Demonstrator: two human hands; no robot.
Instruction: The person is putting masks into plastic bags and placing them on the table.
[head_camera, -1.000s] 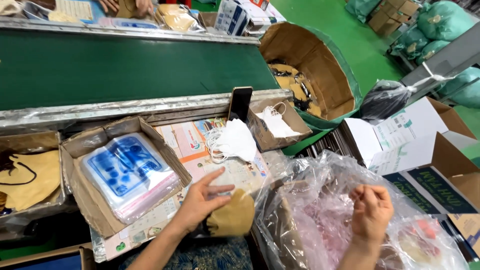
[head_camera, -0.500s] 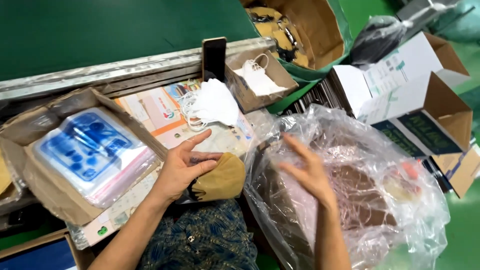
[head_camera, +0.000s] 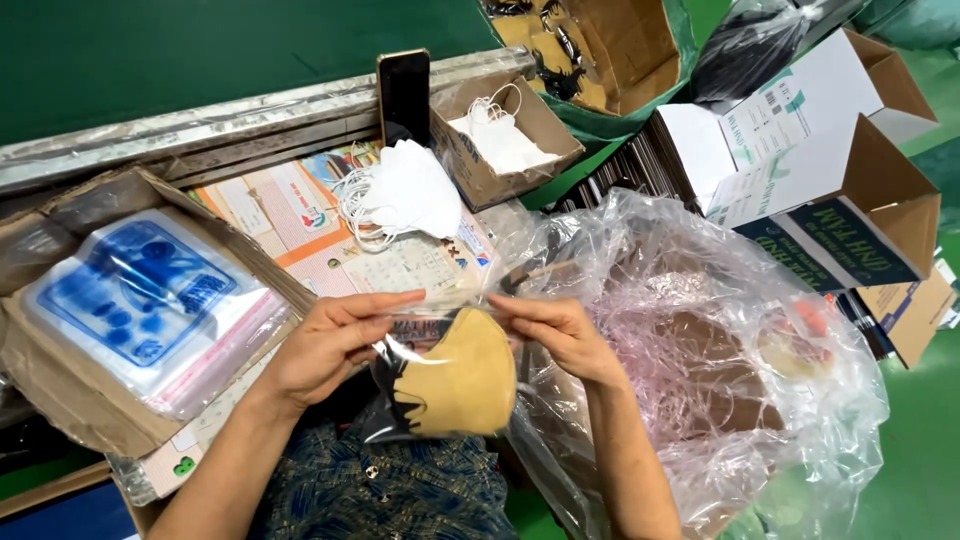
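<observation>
Hands pinch the top of a clear bag (head_camera: 400, 375) with a tan mask (head_camera: 462, 385) inside, left hand (head_camera: 325, 345) and right hand (head_camera: 560, 335) both closed on it; half a second ago the mask lay on the table.

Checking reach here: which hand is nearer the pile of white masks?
Left. The left hand lies just below the pile of white masks; the right hand sits below and further right.

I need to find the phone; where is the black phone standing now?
In the head view the black phone stands upright at top centre, against the metal rail, just left of the small cardboard box holding white masks.
</observation>
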